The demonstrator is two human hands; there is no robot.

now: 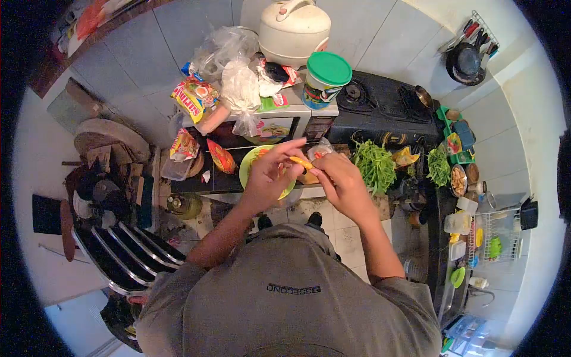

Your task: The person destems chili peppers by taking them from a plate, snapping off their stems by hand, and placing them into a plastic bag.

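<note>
My left hand and my right hand meet over a light green plate on the dark counter. Both pinch a small orange-yellow piece of food between their fingertips. The left thumb and forefinger hold its upper end, the right fingers hold its lower end. More orange pieces lie just under the hands, partly hidden by them. A clear plastic bag sits right behind my right hand.
Leafy greens lie to the right of the hands, snack packets to the left. Behind stand a green-lidded tub, a white rice cooker and a black stove. A dish rack is at the right.
</note>
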